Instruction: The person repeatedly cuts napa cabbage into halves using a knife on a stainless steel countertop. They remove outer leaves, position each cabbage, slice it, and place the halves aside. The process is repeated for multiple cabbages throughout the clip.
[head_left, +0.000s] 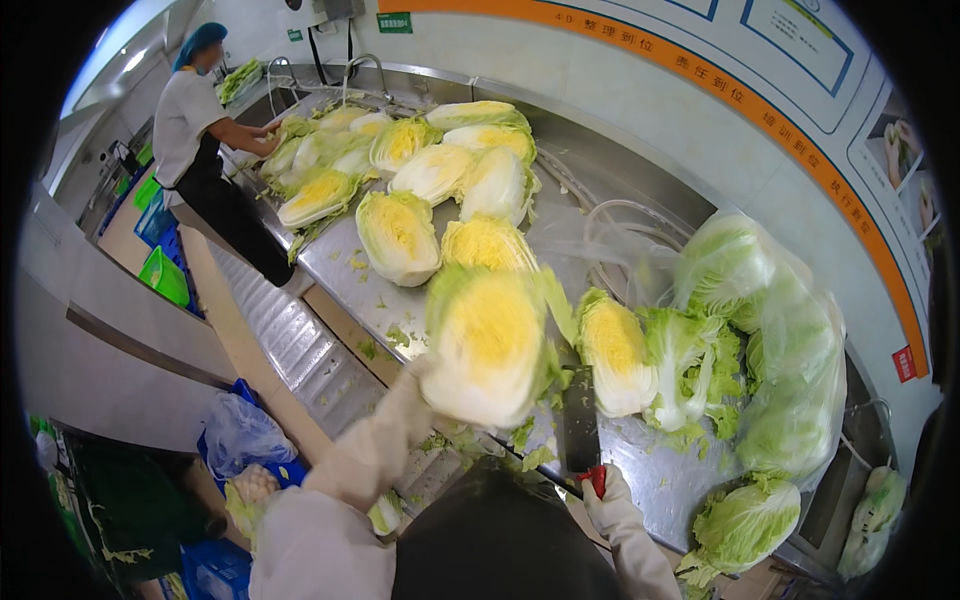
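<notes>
A halved napa cabbage is up in front of me, blurred, its yellow cut face towards me. My gloved left hand grips it from the left side; the fingers are mostly hidden behind it. In my gloved right hand is the red handle of a cleaver, its dark blade pointing away from me over the steel counter. Just right of the blade lies another cabbage half, cut face up. Loose green leaves lie beside that half.
Several cut cabbages cover the counter's far part, where a co-worker stands at left. A clear plastic bag of cabbages stands at right, near a whole cabbage. A hose runs along the back. Blue crates stand low at left.
</notes>
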